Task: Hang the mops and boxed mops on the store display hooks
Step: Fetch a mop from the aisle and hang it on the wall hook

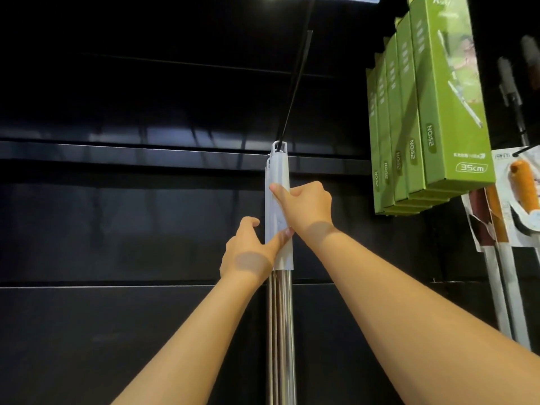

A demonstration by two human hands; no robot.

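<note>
The mops (280, 168) hang straight down from the black display hook (295, 92). The loops at the top of their grey plastic grips are threaded onto its tip, and their chrome poles (281, 317) are bunched together and run down out of view. At least three grips are stacked one behind another.

The right hand (306, 209) grasps the front grip a little below the hook, with its thumb laid across the face and its fingers curled round the right side. Lower on the same grip, the left hand (248, 252) holds it with the thumb pressed on the front and the fingers curled at the left edge.

To the right of the hook hangs a row of green boxed mops (438, 112). Further right again hang packaged mops (520, 185) with orange heads. Behind the hook stands the dark slatted back panel (146, 200).
</note>
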